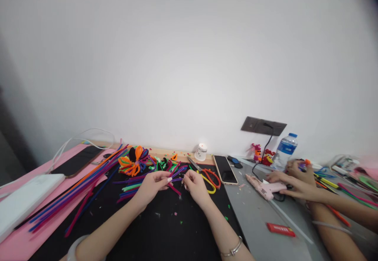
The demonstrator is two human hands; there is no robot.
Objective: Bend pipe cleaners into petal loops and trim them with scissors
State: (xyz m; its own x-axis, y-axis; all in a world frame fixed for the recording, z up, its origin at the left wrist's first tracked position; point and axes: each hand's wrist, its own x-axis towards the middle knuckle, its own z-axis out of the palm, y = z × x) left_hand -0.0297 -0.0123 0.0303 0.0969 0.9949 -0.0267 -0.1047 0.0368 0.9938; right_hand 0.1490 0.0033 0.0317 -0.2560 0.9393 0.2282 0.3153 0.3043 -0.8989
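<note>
While both arms reach over the black mat [177, 239], the left hand [155, 187] and the right hand [195, 186] come close but do not touch. Each one has its thumb and finger pinched together, and I can't tell what tiny thing, if any, is between them. A dark pink fuzzy stick [175, 189] sits right by the left fingertips, in the space between the hands. More fuzzy sticks [130, 188] lie just left of the left hand, and past them is a bright orange loopy bundle [134, 162]. Scissors [194, 163] lie just beyond the right hand, with a little white tub [201, 152] behind them. Right of that hand is a phone [226, 170]. Farther right, another person's hand [298, 188] touches a pink glue gun [264, 189] on the gray bench [251, 219].
</note>
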